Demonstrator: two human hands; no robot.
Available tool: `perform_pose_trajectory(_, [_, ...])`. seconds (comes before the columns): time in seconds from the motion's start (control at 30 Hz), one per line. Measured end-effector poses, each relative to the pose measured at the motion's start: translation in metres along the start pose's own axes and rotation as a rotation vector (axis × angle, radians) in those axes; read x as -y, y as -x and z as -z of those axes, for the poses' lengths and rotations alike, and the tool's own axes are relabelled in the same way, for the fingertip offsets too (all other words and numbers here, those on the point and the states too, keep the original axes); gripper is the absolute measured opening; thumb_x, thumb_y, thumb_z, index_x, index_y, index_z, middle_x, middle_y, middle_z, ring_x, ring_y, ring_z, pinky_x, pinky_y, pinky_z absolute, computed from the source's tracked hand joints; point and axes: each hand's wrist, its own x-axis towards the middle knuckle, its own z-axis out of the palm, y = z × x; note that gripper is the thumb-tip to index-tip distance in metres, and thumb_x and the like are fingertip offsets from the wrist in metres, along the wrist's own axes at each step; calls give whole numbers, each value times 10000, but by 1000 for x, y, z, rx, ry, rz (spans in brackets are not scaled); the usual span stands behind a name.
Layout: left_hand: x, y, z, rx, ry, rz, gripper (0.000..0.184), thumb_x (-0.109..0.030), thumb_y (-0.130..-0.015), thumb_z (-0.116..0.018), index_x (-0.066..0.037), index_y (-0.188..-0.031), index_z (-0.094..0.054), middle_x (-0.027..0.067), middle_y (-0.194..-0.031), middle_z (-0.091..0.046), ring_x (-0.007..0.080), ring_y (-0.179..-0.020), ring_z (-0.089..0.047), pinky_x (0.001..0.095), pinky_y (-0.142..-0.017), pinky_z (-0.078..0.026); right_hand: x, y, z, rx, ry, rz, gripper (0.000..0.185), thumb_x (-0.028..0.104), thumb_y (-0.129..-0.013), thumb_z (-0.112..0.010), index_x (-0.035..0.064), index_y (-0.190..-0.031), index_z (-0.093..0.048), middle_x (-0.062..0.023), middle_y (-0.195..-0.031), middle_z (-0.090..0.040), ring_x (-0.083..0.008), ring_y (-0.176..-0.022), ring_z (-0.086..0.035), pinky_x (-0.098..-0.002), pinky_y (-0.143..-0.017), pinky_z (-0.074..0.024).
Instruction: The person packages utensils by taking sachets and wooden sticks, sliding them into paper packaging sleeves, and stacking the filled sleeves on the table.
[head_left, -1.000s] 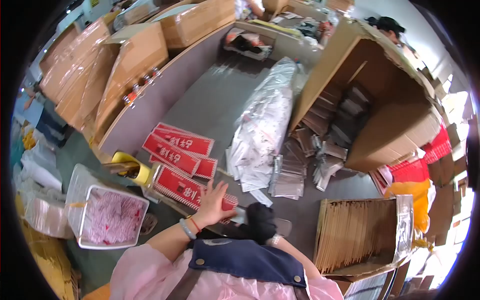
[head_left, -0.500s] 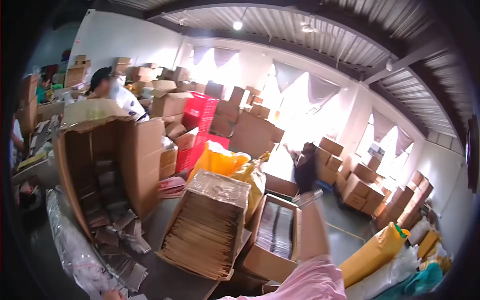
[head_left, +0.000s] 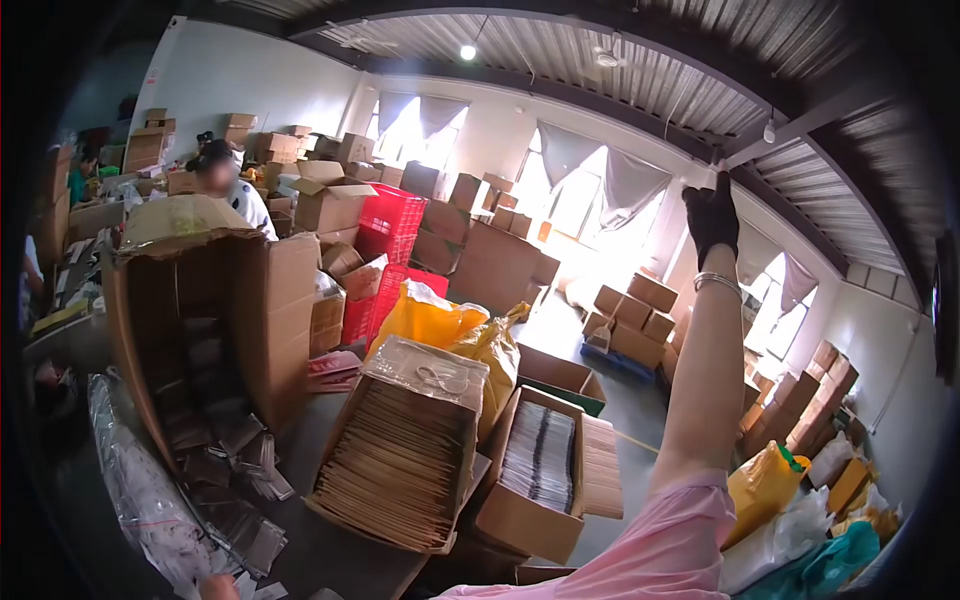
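Note:
My right hand (head_left: 713,215), in a dark glove with bare fingertips, is raised high at the right on a pink-sleeved arm. One finger points up and the thumb stands apart from it; nothing shows in its grasp. Only a small part of my left hand (head_left: 220,587) shows at the bottom edge, beside a clear plastic bag (head_left: 150,510) and loose flat packets (head_left: 255,545). Its fingers are mostly out of view. In front of me stand a carton of brown cardboard pieces (head_left: 395,455) and a carton of grey-white flat packs (head_left: 540,455).
A tall open carton (head_left: 290,330) lies on its side at left, packets spilling out. Behind are yellow sacks (head_left: 425,315), red crates (head_left: 390,225) and an open box (head_left: 560,375). Sacks (head_left: 765,480) line the right. Another person (head_left: 225,185) is at the back left.
My right hand has swung up and to the right, from above the carton of flat packs to near the ceiling beam. The other person's head has lowered and turned.

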Motion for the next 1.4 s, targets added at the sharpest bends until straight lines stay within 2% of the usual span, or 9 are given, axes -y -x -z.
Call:
perform_pose_trajectory(0.33, [-4,8,0,15,35,-15,100,-131,-776,-643,-47,-725,-660,207,-780,-646,422,-804,-622,530,-729,-476,81,1,-27,272,-51,-53,867,226,-836,-608,263,-1579,-164,-113,-1044,-683,-264,-983,-665,-396,-965,-469])
perform_pose_trajectory(0.4, [-10,5,1,8,60,-33,103,-131,-780,-639,-46,-727,-660,208,-779,-646,423,-800,-623,530,-724,-477,81,-2,-40,242,-13,-34,663,184,-845,-599,170,-1483,-417,-120,-894,-696,-243,-843,-679,-390,-923,-489])
perform_pose_trajectory(0.57, [-60,7,43,5,196,-100,145,-150,-878,-562,-53,-841,-662,209,-817,-656,435,-791,-628,529,-687,-485,53,27,-112,274,-51,179,520,128,-850,-613,115,-1356,-494,-121,-968,-687,-249,-931,-656,-375,-933,-488])
perform_pose_trajectory(0.77, [-57,7,26,-71,285,-147,79,-105,-855,-591,-48,-862,-646,169,-813,-616,389,-813,-619,490,-712,-490,34,185,-182,439,-367,386,350,61,-856,-630,49,-1203,-585,-121,-1057,-676,-256,-1037,-629,-358,-945,-486])
perform_pose_trajectory(0.87, [-65,-1,7,-121,371,-144,59,-83,-851,-590,-26,-846,-606,188,-841,-596,407,-829,-596,489,-732,-484,49,326,-198,840,-657,438,268,28,-858,-638,16,-1126,-631,-121,-1101,-671,-260,-1090,-615,-349,-951,-486])
perform_pose_trajectory(1.0, [-78,-33,-46,-172,295,-130,89,-100,-834,-602,-15,-857,-618,196,-887,-605,414,-851,-581,491,-769,-481,115,477,-166,1154,-461,394,186,224,-790,-664,113,-930,-714,-115,-759,-691,-326,-795,-692,-409,-759,-552])
perform_pose_trajectory(1.03, [-82,-44,-56,-196,223,-133,107,-110,-827,-610,-13,-867,-628,195,-919,-611,410,-874,-578,486,-792,-481,108,500,-178,1368,-254,445,279,273,-797,-639,84,-997,-693,-152,-902,-697,-348,-876,-674,-449,-791,-537])
perform_pose_trajectory(1.17, [-98,-59,-74,-347,-13,-16,218,-161,-787,-655,-79,-989,-654,130,-1078,-612,337,-1049,-555,501,-872,-439,82,566,-178,1294,-116,340,419,328,-807,-627,85,-1148,-640,-166,-1188,-622,-369,-1102,-586,-481,-936,-473])
perform_pose_trajectory(1.4, [-92,-65,-74,-279,-56,18,236,-158,-788,-638,-115,-1020,-637,95,-1030,-616,329,-1021,-560,506,-803,-414,57,603,-197,1403,-46,262,337,294,-831,-609,82,-1085,-667,-185,-1120,-633,-373,-1085,-597,-501,-911,-486])
